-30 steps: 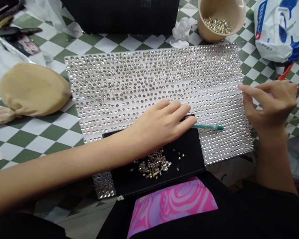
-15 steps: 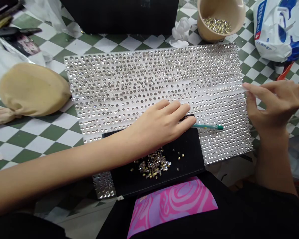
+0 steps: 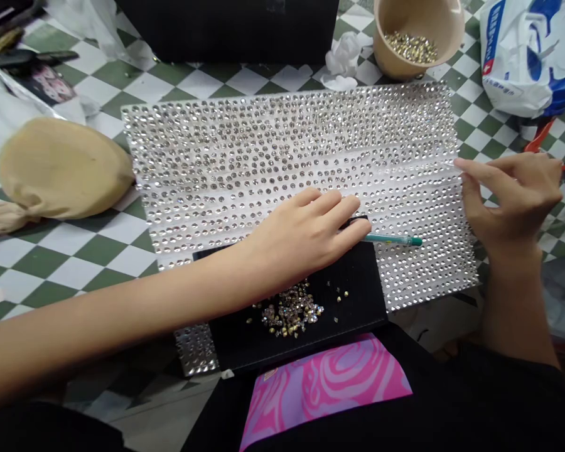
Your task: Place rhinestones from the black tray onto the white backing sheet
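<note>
A broad white sheet (image 3: 306, 185) studded with rows of shiny rhinestones lies in front of me. My left hand (image 3: 317, 229) rests palm down over its lower middle and the far edge of a black tray (image 3: 353, 320). A teal pen (image 3: 395, 240) sticks out from beneath its forefinger; the hand is closed around the pen, with the thumb hidden. Loose rhinestones (image 3: 292, 311) are heaped on the tray. At the sheet's right edge my right hand (image 3: 515, 194) is closed, thumb and forefinger pinched together. What lies between those fingertips is too small to make out.
A beige cup (image 3: 381, 53) of rhinestones stands behind the sheet, near crumpled white tissue (image 3: 343, 59). A black box (image 3: 230, 31) is at the back, a white-and-blue packet (image 3: 511, 69) at right. A tan cloth-wrapped bundle (image 3: 66, 166) lies left on the checkered tablecloth (image 3: 98, 251).
My right hand has shifted slightly left, its fingertips still pinched at the sheet's edge. My left hand, the pen and the tray stay where they were.
</note>
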